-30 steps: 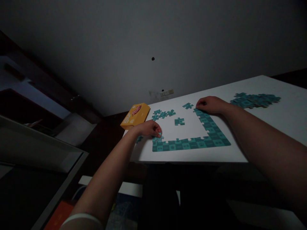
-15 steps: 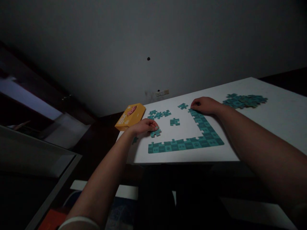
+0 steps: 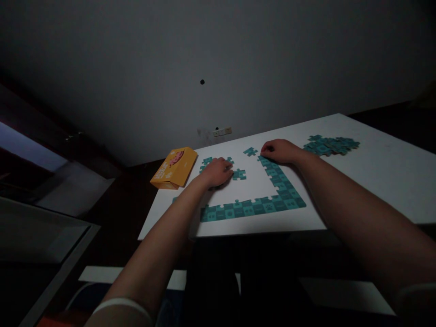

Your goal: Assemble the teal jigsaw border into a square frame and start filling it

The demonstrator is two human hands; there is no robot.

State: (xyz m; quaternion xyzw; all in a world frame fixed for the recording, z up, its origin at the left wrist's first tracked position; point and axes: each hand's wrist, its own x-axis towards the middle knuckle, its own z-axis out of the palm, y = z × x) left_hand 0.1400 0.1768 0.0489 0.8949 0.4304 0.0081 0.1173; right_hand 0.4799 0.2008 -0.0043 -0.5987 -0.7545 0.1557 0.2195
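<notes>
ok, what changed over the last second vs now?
The left hand left the near-left end of the joined puzzle border and went up the table to the loose pieces by the yellow box. The right hand stayed on the border's far end; the piece pile is unchanged.

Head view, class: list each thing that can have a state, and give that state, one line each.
Puzzle border: partly joined, L-shaped, flat on the table.
Loose pieces: unjoined, heaped at far right.
Yellow box: shut, lying at the table corner.
Left hand: resting on scattered pieces.
Right hand: pressing the border's far end.
</notes>
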